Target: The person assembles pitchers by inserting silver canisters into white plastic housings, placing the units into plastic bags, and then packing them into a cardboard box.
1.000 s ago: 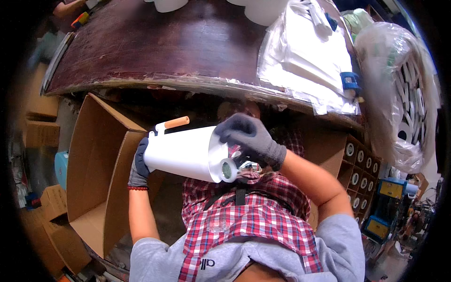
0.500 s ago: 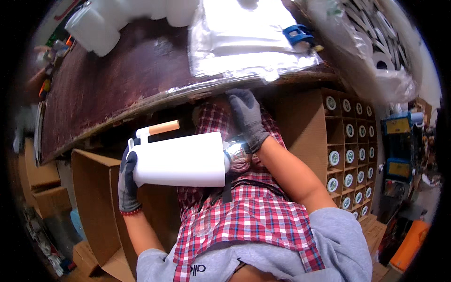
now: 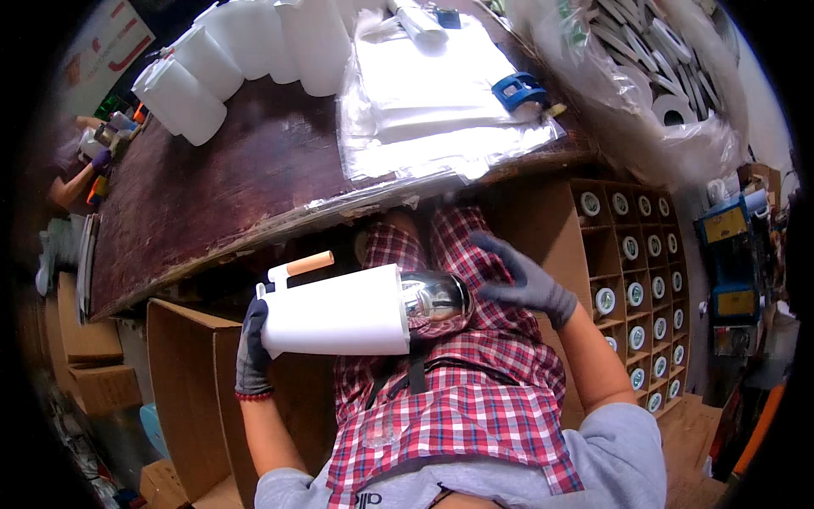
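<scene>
Below the counter edge, over the lap, the left hand in a dark grey glove is wrapped around the handle end of a white jug, which lies on its side with its shiny chrome end pointing toward 3 o'clock. Half a second ago the right hand gripped that chrome end; now it has let go and hovers just past it at 3 o'clock, fingers spread, touching nothing. A pale wooden knob sticks out of the jug at 11 o'clock. At 7 o'clock from the left hand stands an open cardboard box. At 3 o'clock from the right hand a wooden pigeonhole rack holds round lidded items. On the counter at 12 o'clock lie clear plastic bags, a blue tape dispenser and a row of white jugs.
</scene>
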A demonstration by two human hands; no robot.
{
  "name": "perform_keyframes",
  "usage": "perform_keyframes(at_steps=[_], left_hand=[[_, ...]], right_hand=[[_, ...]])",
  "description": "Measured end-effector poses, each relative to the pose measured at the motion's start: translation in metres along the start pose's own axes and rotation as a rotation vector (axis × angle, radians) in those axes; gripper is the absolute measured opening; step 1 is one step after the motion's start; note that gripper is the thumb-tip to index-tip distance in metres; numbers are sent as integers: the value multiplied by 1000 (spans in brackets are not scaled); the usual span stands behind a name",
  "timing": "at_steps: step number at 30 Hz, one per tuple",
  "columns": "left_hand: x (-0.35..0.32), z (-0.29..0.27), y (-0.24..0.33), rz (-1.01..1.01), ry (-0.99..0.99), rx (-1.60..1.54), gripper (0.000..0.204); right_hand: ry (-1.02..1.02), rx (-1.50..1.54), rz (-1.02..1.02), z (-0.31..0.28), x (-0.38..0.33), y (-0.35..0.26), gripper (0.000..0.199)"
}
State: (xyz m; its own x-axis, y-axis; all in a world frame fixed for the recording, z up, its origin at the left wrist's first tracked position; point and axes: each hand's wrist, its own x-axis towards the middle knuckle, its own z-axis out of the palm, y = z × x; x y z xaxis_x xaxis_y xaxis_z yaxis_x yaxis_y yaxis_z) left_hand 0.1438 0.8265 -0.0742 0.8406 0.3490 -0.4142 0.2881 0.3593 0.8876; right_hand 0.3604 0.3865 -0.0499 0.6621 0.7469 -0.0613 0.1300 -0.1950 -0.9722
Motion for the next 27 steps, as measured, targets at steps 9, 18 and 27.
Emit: perform_keyframes(at_steps=[9,18,27], left_hand=[[-5,-1,-8,-14,15,-219,53],[7,-56,-69,143,-70,-19,52],[-18,-24,-83,-85,54,-685,56]], right_hand=[[-75,-648,-175,49,6,-14,98],[-164,-564,-326,99,75,-46,91],[-345,-507,-422,130,102,-31,91]])
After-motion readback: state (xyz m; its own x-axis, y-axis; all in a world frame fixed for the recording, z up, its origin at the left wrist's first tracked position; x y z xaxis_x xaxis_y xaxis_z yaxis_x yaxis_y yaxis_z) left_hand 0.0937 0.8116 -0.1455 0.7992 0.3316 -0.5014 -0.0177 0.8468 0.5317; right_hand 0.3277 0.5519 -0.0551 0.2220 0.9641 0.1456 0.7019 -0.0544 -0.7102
